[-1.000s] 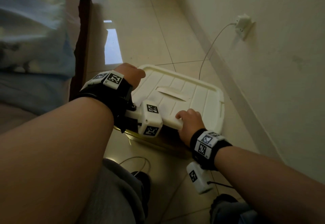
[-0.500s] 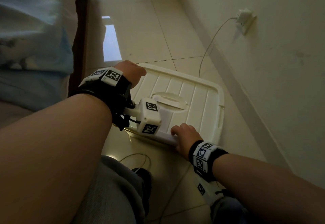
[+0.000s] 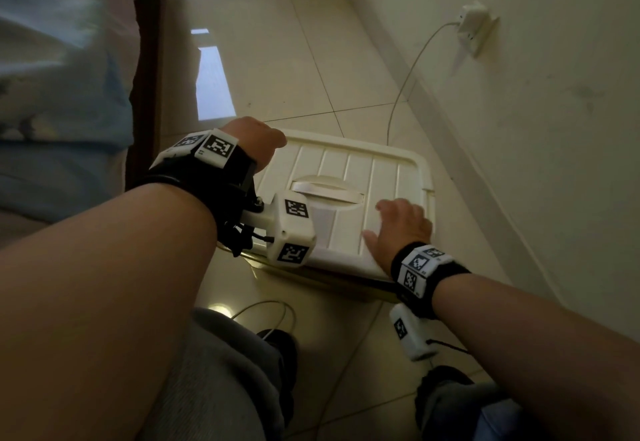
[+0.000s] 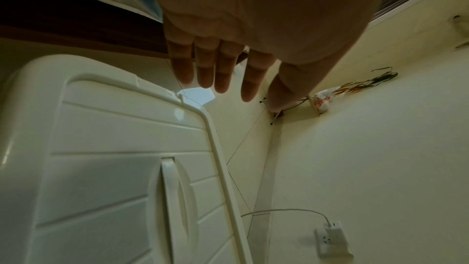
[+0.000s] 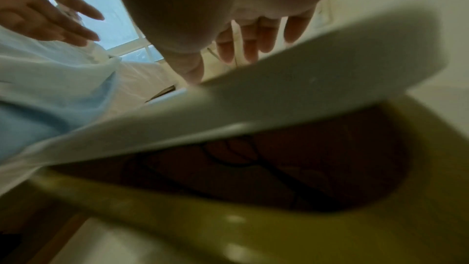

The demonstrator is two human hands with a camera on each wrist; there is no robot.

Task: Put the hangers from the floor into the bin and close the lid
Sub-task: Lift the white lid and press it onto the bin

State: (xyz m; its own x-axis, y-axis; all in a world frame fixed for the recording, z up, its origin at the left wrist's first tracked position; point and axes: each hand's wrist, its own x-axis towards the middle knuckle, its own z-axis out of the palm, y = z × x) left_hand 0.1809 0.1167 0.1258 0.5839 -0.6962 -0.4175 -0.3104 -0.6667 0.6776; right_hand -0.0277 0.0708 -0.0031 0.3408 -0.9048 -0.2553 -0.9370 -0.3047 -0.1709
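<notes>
Your hands [image 3: 401, 226] lie flat and spread; the lid [image 3: 349, 170], stiff light plastic probably, wants pressing along its near edge.

Floor [image 3: 294, 70]: glossy cream tile, thin grout lines. Bin [image 5: 177, 218] sits directly on it, close to the wall, white ribbed lid [image 3: 349, 170] on top. White cable [image 3: 401, 94] trails along floor behind bin.
</notes>
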